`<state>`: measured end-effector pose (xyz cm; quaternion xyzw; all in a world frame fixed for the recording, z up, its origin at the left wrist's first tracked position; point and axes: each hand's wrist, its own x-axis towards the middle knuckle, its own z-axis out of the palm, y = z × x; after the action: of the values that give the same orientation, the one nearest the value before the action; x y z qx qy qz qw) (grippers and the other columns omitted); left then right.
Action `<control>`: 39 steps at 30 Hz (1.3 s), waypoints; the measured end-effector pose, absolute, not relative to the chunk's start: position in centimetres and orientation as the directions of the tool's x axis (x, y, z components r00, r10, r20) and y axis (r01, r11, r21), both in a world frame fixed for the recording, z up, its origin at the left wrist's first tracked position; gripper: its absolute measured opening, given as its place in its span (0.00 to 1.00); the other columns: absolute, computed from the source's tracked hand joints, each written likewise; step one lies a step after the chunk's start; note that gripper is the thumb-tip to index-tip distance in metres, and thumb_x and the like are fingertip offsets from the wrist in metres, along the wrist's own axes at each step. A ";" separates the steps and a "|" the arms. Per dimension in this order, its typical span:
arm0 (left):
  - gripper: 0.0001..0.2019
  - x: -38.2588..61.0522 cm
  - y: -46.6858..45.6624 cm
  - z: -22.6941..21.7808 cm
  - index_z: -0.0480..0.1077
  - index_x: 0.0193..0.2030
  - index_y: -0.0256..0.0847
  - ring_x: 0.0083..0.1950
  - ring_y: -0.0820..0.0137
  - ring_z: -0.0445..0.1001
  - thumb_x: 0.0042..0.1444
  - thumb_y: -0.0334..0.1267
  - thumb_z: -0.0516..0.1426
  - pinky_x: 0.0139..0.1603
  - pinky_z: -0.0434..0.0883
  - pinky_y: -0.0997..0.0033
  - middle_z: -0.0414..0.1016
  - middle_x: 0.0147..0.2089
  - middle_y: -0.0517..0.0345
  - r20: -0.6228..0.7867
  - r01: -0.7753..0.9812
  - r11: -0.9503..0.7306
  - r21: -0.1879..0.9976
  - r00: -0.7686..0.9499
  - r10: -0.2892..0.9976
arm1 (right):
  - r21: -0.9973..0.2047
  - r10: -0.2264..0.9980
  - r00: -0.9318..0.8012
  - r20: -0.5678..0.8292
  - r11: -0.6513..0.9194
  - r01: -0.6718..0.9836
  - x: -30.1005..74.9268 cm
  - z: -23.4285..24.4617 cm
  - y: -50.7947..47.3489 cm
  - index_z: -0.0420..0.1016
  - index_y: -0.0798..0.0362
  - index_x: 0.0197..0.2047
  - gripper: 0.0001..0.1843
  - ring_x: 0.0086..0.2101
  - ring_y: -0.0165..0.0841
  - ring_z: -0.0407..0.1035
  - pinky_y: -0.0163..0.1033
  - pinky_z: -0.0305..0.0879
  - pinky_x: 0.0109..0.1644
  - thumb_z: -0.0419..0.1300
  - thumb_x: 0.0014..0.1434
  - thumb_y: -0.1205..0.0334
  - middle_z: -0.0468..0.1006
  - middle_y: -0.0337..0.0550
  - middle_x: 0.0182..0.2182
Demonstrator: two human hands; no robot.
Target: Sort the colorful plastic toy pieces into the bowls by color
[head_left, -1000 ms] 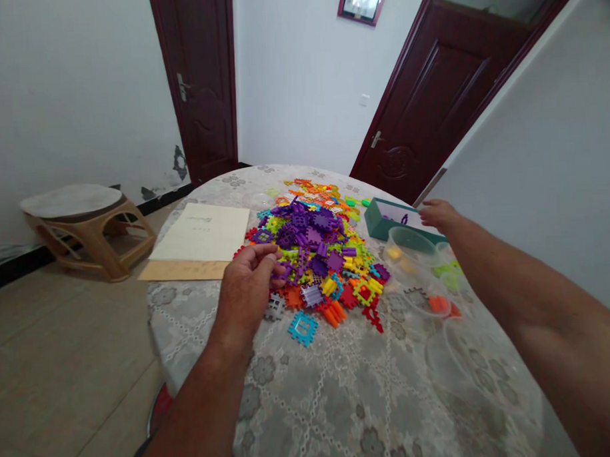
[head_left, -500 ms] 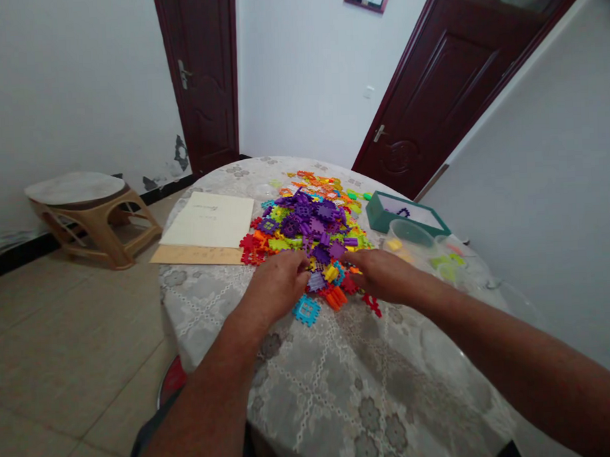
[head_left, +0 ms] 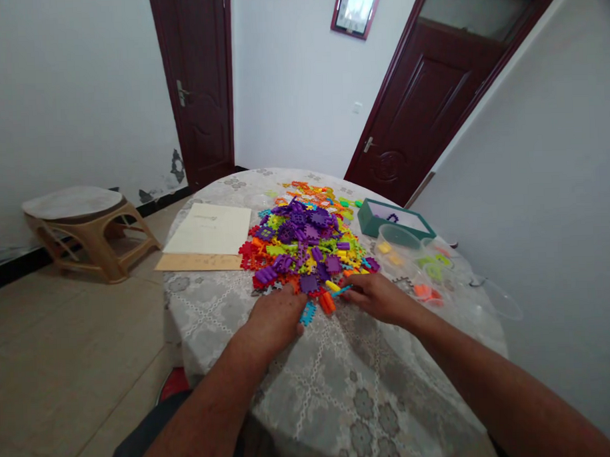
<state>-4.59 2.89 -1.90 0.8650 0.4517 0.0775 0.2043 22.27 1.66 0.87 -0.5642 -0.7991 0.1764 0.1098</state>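
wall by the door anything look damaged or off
Yes. The wall just left of the far door has dark, flaking patches low down near the black skirting. They look like peeled or water-damaged paint and stand out against the pale surface.

Compared with earlier frames, the left hand (head_left: 274, 321) sits lower, against a blue square plastic lattice block (head_left: 308, 314), now tilted, not flat. The right hand (head_left: 377, 298) is back at the near edge. Purple plastic blocks (head_left: 265, 275) now lie front-left.
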 end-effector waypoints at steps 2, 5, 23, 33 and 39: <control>0.16 -4.5 3.0 -1.9 0.78 0.49 0.44 0.55 0.52 0.79 0.53 0.30 0.64 0.52 0.73 0.59 0.77 0.56 0.44 -0.062 0.742 -0.545 0.391 0.612 0.788 | -0.486 0.942 -0.334 -0.003 0.291 0.824 22.4 0.7 0.8 0.79 0.49 0.38 0.09 0.32 0.34 0.71 0.37 0.59 0.37 0.58 0.69 0.61 0.80 0.39 0.31; 0.13 -4.3 3.3 -2.2 0.78 0.47 0.44 0.54 0.52 0.79 0.55 0.32 0.62 0.50 0.73 0.59 0.77 0.54 0.45 -0.061 0.746 -0.563 0.355 0.619 0.783 | -0.556 0.955 -0.295 0.027 0.260 0.790 22.4 -0.3 -0.1 0.75 0.50 0.32 0.12 0.30 0.32 0.67 0.37 0.55 0.35 0.58 0.69 0.60 0.76 0.37 0.28; 0.06 -3.7 3.5 -2.5 0.70 0.45 0.44 0.53 0.58 0.75 0.62 0.37 0.60 0.52 0.70 0.62 0.75 0.52 0.50 -0.055 0.694 -0.620 0.366 0.681 0.730 | -0.971 0.972 0.212 0.097 0.046 0.233 21.2 -6.9 -1.0 0.84 0.53 0.43 0.26 0.22 0.29 0.60 0.35 0.54 0.27 0.59 0.68 0.38 0.68 0.34 0.20; 0.11 -3.7 3.2 -1.8 0.65 0.44 0.43 0.48 0.62 0.72 0.63 0.40 0.63 0.47 0.70 0.63 0.71 0.47 0.54 0.268 0.541 -0.660 0.522 0.630 0.729 | -0.973 0.993 0.121 0.013 -0.015 0.231 19.6 -6.7 -1.6 0.80 0.53 0.43 0.21 0.20 0.30 0.66 0.34 0.60 0.25 0.60 0.68 0.43 0.73 0.34 0.19; 0.12 -1.3 2.5 -3.2 0.66 0.48 0.44 0.49 0.60 0.73 0.61 0.36 0.64 0.48 0.75 0.59 0.69 0.51 0.52 0.321 0.511 -0.699 0.500 0.640 0.698 | -0.999 1.000 -0.006 -0.005 -0.004 0.045 18.7 -6.6 -1.8 0.77 0.51 0.42 0.24 0.23 0.32 0.72 0.37 0.71 0.29 0.59 0.68 0.37 0.78 0.38 0.24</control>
<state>-1.27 2.52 -3.20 0.8865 0.3408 0.2524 0.1851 18.70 -1.84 -6.61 -0.5108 -0.5116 0.4912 0.4859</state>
